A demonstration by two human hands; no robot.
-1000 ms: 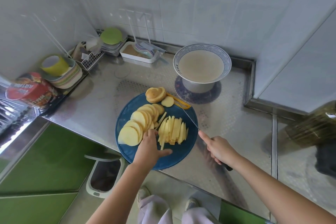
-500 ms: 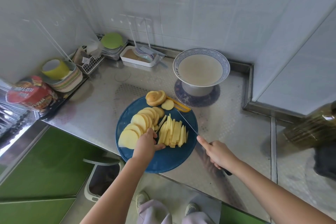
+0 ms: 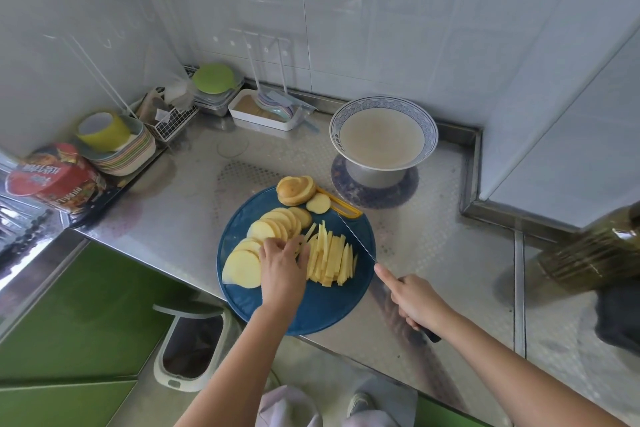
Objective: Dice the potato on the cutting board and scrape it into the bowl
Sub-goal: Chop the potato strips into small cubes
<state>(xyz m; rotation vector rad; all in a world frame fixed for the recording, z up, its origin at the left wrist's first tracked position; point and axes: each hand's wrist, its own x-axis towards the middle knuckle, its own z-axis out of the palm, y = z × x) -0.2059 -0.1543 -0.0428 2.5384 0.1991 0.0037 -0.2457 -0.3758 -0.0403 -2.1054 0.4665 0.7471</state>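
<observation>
At the centre of the frame we see one round blue cutting board on the steel counter. On it lie three groups of potato: a fanned row of round slices on its left side, a bunch of cut sticks on its right side, and two end pieces at its upper edge. We count about eight slices; the sticks are too many and too close to count. Our left hand rests palm down where slices and sticks meet, fingers curled onto them. Our right hand is closed around the handle of one knife, whose thin blade runs up and left just beside the sticks. One blue-rimmed bowl of cloudy liquid stands above and right of the board, well apart from the potato.
</observation>
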